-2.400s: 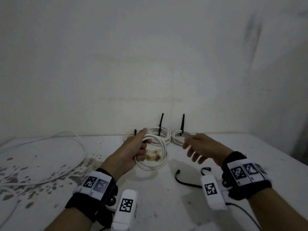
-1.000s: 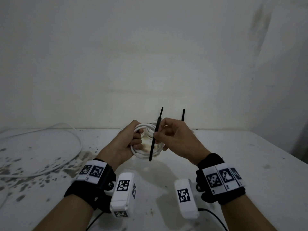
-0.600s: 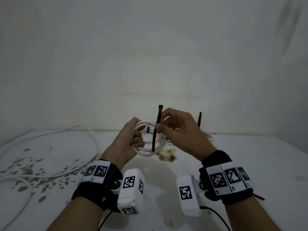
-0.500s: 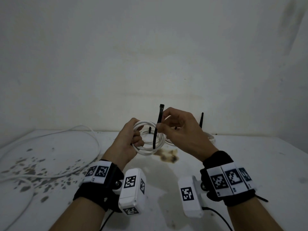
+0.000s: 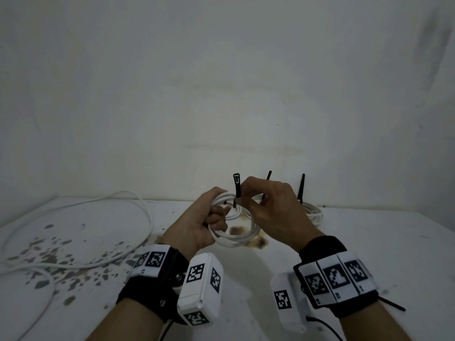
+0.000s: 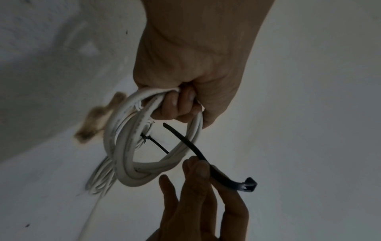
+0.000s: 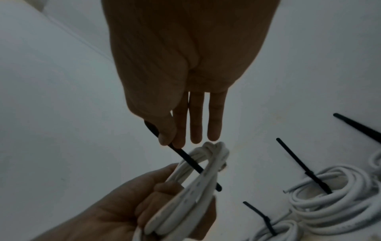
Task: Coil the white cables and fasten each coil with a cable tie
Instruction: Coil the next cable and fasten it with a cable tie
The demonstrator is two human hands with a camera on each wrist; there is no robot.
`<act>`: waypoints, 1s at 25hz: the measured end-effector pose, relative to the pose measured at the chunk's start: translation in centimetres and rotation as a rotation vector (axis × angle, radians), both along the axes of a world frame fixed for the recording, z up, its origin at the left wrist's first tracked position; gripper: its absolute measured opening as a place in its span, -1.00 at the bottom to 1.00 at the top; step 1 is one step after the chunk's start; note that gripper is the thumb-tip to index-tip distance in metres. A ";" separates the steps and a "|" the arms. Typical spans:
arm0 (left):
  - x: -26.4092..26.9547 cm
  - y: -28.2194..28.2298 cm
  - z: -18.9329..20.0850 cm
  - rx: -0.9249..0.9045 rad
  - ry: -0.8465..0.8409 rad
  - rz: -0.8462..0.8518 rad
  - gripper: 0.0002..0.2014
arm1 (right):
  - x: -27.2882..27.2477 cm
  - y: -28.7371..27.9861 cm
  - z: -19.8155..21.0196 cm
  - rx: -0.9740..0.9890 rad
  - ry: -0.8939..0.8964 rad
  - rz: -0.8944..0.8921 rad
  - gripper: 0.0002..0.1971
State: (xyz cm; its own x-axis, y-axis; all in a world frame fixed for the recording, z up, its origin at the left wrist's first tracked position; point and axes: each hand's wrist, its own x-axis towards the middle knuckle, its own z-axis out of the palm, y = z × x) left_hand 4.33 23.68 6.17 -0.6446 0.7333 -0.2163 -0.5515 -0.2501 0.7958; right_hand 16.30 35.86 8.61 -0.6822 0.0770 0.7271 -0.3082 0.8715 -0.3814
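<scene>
Table [image 5: 369,242], white and stained, is used as the work surface, and a loose cable [image 5: 103,210] is left sprawled across its left side, judged to be waiting its turn for coiling. Finished coils [image 7: 334,192] are parked at the back by the wall, each already bound, with the black tails of their ties [image 7: 296,164] left sticking up untrimmed; they are kept well apart from the hands so that the middle stays free for work. Above the table the coil [image 5: 236,232] in hand is held up off the surface, where both its faces can be reached. It is gripped by the left hand [image 5: 197,227], whose fingers [image 6: 177,106] are curled tightly round the bunched turns on one side, so that the loops are kept from springing apart while the opening is left clear. The tie [image 6: 198,153] is pinched near its middle between thumb and forefinger of the right hand [image 5: 273,212], the other three fingers [image 7: 195,120] being held straight and out of the way. Its pointed tail is passed down through the opening of the coil and its head [image 5: 236,178] is kept upward, clear of the cable, presumably so that the tail can be brought round the turns and fed into the head. The loop is not yet closed
</scene>
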 end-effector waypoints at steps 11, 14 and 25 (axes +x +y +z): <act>1.2 0.4 0.6 0.026 0.075 0.003 -0.79 | -0.8 -0.1 -1.4 0.328 -0.018 -0.199 -0.97; 1.2 0.7 0.8 -0.020 0.138 0.107 -0.90 | -0.9 -0.3 -1.3 0.243 -0.081 -0.160 -0.89; 0.9 0.4 1.0 -0.068 0.261 0.410 -0.83 | 0.0 -1.4 0.1 -0.164 -0.039 0.056 -0.91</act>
